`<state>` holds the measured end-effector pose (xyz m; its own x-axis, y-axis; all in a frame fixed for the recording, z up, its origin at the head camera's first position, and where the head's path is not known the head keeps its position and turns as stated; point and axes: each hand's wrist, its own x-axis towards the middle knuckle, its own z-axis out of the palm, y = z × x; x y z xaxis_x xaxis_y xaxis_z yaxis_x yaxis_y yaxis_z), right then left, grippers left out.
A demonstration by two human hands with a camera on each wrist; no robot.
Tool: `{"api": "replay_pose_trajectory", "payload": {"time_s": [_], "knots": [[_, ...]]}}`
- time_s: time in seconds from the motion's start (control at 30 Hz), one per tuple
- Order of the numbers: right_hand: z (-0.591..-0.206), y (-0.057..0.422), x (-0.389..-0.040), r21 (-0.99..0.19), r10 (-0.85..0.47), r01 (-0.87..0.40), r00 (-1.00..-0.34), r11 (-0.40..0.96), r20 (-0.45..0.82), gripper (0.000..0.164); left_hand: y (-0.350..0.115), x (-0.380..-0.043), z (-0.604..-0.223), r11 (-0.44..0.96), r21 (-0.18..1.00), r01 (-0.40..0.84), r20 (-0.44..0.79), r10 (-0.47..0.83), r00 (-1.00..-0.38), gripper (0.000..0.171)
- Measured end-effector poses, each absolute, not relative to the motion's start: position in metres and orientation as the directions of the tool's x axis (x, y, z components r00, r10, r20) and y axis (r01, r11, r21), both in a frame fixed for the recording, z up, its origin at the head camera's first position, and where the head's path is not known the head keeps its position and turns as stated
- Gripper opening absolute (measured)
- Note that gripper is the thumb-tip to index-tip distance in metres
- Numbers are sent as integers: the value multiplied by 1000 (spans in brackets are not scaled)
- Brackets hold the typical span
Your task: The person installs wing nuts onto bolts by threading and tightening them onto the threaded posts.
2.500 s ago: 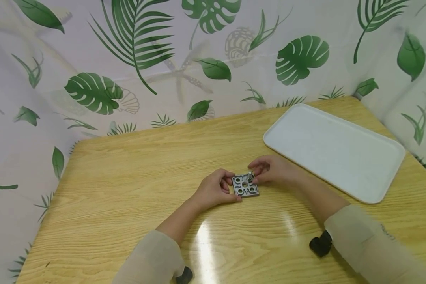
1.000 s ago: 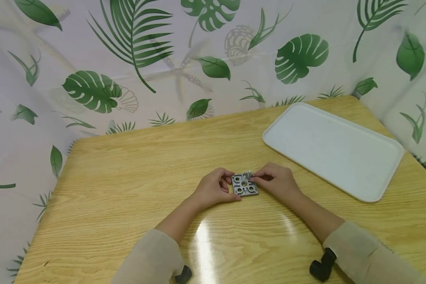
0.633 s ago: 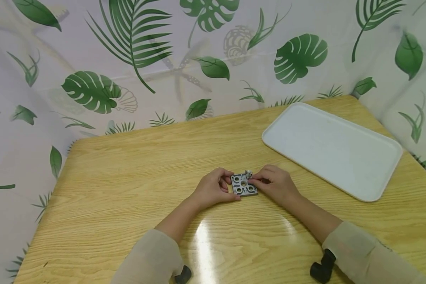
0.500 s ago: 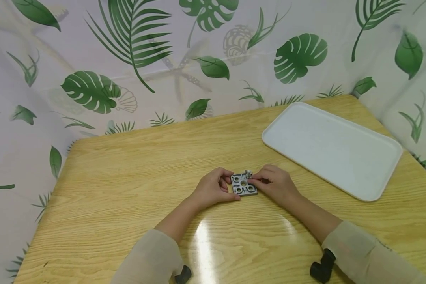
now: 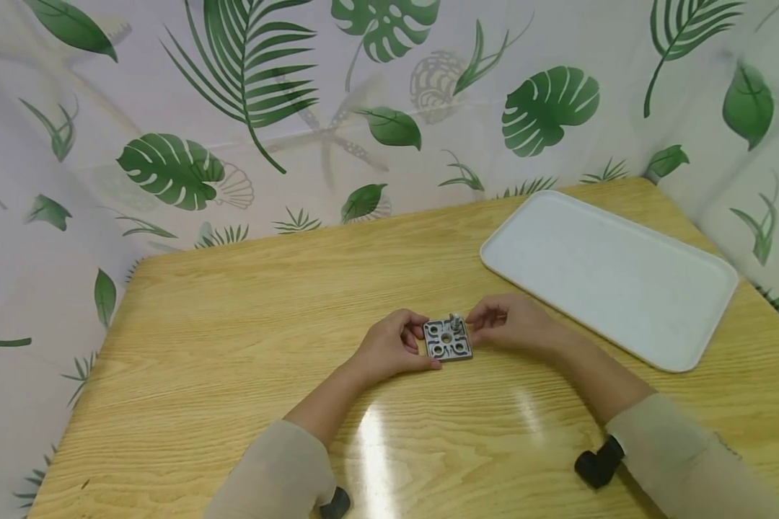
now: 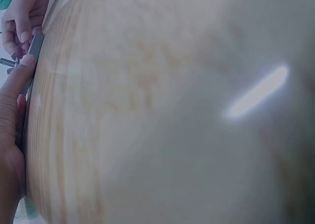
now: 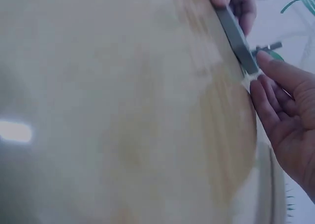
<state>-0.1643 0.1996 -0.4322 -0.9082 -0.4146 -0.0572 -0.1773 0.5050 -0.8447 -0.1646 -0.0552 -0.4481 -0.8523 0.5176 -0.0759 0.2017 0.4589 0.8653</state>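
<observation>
A square grey metal plate (image 5: 446, 349) with several round holes lies on the wooden table. My left hand (image 5: 392, 344) grips it, thumb on the near edge and fingers at the left side. From the plate's far right corner rises a small metal bolt (image 5: 456, 322), with what looks like a wing nut low on its shaft. Just right of that corner is my right hand (image 5: 513, 321), its fingers loosely bent. The right wrist view shows the right thumb tip (image 7: 266, 57) at the nut, while the other fingers (image 7: 263, 93) stand apart from it.
A white rectangular tray (image 5: 610, 274) lies at the right of the wooden table (image 5: 247, 324). Leaf-patterned cloth (image 5: 337, 130) hangs behind and at both sides. Light glares off the tabletop in front of the hands.
The right fingers, which pinched at the nut about half a second ago, have parted and moved slightly right. The left hand and plate have stayed in place.
</observation>
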Motion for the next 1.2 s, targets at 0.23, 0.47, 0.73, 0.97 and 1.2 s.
{"api": "replay_pose_trajectory", "payload": {"time_s": [0.23, 0.47, 0.73, 0.97, 1.2], "knots": [[-417, 199, -209, -863, -646, -52, -686, 502, -334, 52, -55, -164, -449, 454, 869, 196, -75, 513, -855, 64], [-411, 191, -232, -865, -713, -51, -592, 499, -376, 46, -55, -165, -450, 460, 864, 206, -69, 513, -856, 64], [-413, 187, -231, -867, -689, -15, -613, 499, -386, 28, -54, -166, -450, 461, 861, 215, -64, 517, -853, 63], [-418, 189, -226, -871, -664, -7, -650, 491, -369, 25, -55, -165, -451, 466, 859, 212, -74, 522, -849, 64], [-425, 192, -217, -871, -589, -48, -754, 489, -289, 19, -55, -166, -450, 467, 858, 212, -73, 520, -851, 65]]}}
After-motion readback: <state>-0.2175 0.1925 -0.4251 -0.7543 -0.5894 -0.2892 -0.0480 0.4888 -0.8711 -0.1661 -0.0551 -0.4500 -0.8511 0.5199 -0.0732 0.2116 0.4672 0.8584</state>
